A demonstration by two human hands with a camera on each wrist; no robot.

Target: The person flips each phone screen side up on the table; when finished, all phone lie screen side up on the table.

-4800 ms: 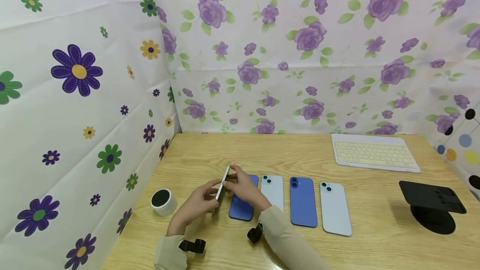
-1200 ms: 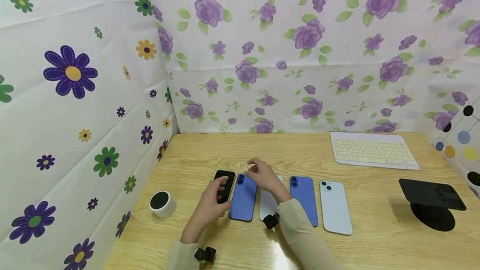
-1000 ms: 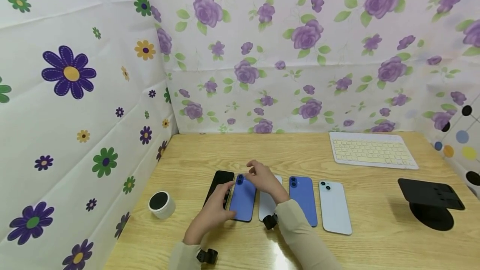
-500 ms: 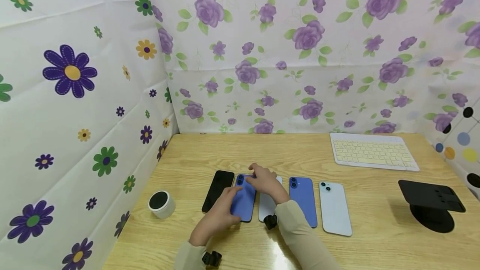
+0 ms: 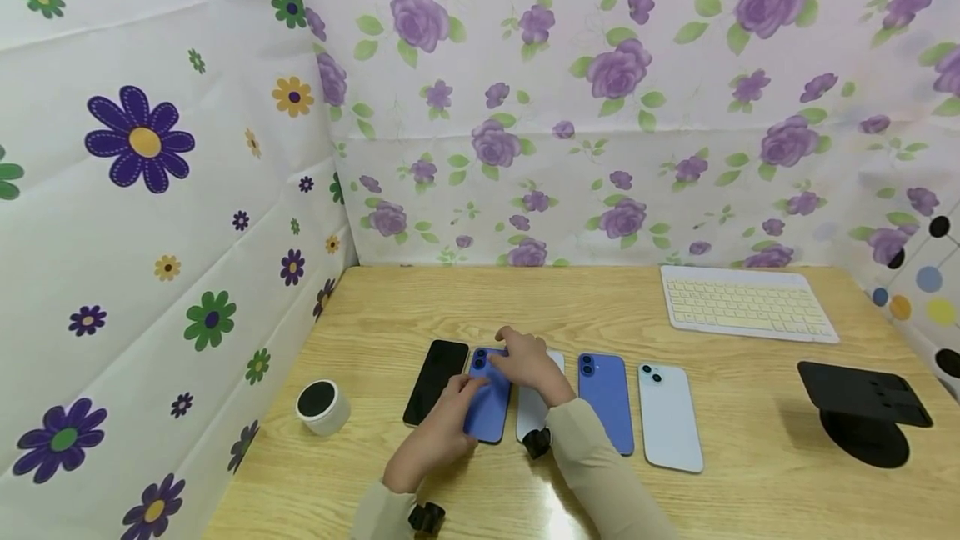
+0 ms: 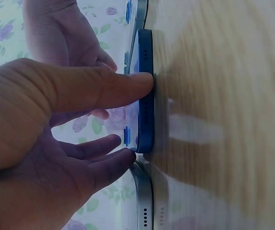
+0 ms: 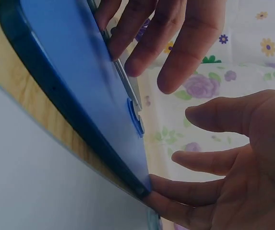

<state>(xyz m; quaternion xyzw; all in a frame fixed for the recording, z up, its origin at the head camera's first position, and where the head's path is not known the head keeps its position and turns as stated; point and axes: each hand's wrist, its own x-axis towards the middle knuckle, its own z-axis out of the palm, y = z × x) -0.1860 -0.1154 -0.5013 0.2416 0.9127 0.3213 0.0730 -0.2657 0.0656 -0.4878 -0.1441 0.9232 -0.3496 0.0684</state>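
A blue smartphone (image 5: pixel 491 415) lies back-up on the table between both hands. My left hand (image 5: pixel 442 425) holds it: in the left wrist view the thumb (image 6: pixel 103 87) presses the phone's near short edge, and the fingertips meet its left side. My right hand (image 5: pixel 527 363) is at the far end, beside the camera bumps. In the right wrist view its lower fingers (image 7: pixel 190 189) touch the phone's far corner, while the other digits stay apart from it. A black-screened smartphone (image 5: pixel 433 383) lies face up just left of the left hand.
A pale smartphone (image 5: pixel 532 417) lies under the right forearm, then another blue one (image 5: pixel 606 400) and another pale one (image 5: pixel 670 419). A white keyboard (image 5: pixel 750 304) and black stand (image 5: pixel 862 407) sit at right, a white cup-like container (image 5: pixel 323 408) at left.
The white-edged phone, tilted up in both hands earlier, now lies screen-up at left. My left hand has moved right from it onto the blue smartphone; the right hand stays near its far end.
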